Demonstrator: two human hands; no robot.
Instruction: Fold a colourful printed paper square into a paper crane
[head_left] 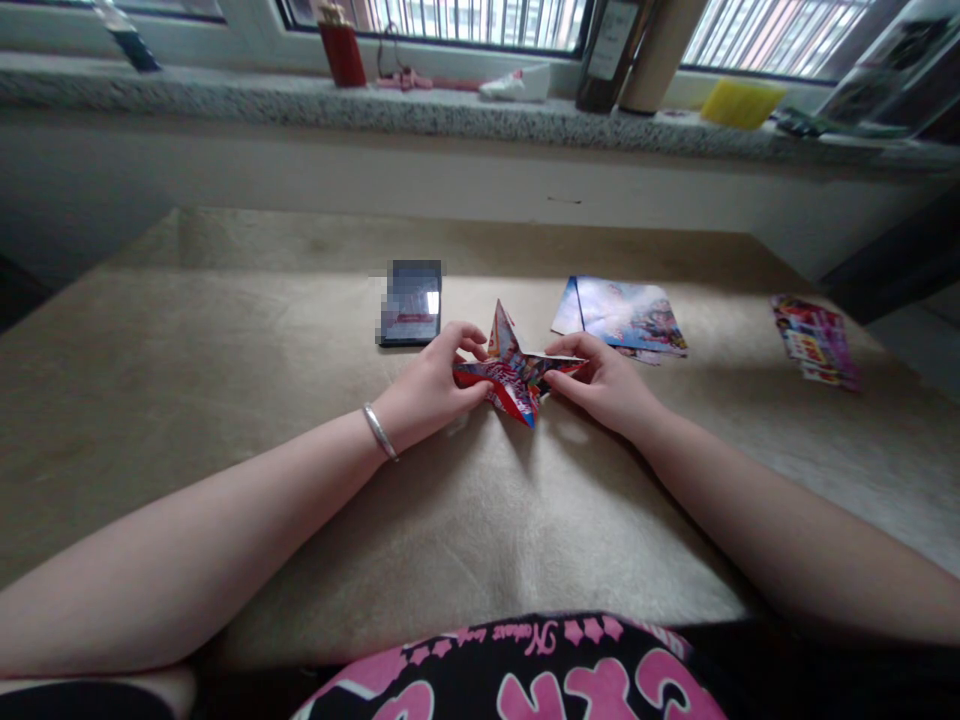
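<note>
A folded paper figure [511, 375] with red, white and blue print sits just above the table [225, 350], one point sticking up. My left hand [431, 385] pinches its left side, fingers curled; a silver bangle is on that wrist. My right hand [604, 385] pinches its right tip between thumb and fingers. Both hands are closed on the paper.
A dark phone [410, 302] lies just beyond my left hand. Printed paper sheets [626, 315] lie beyond my right hand, and another printed sheet [814, 340] lies at the far right. The windowsill [450, 110] holds a red container, a yellow box and other items.
</note>
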